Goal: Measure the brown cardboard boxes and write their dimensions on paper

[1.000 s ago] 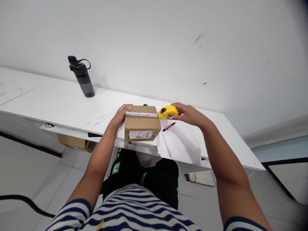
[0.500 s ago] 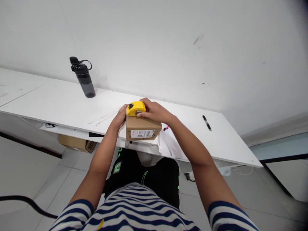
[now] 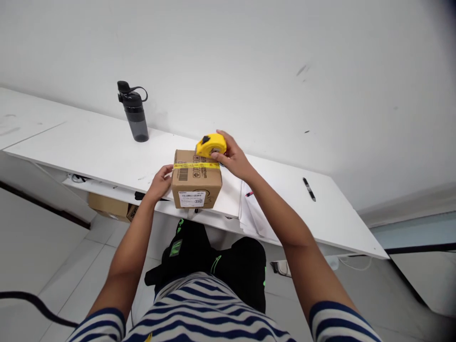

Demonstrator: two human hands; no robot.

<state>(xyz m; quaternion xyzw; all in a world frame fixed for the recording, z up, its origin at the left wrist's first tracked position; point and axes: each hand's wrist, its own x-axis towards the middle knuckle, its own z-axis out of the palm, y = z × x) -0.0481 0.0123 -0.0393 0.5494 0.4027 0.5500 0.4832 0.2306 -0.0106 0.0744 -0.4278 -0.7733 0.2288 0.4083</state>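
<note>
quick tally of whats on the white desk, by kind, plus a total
cardboard box: 1
tape measure: 1
water bottle: 1
pens: 2, red pen and black pen
paper: 1 lot, sheets not countable
total: 6

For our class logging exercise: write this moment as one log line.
left hand: on box left side | right hand: grips tape measure at box far top edge | bottle: upright on desk
</note>
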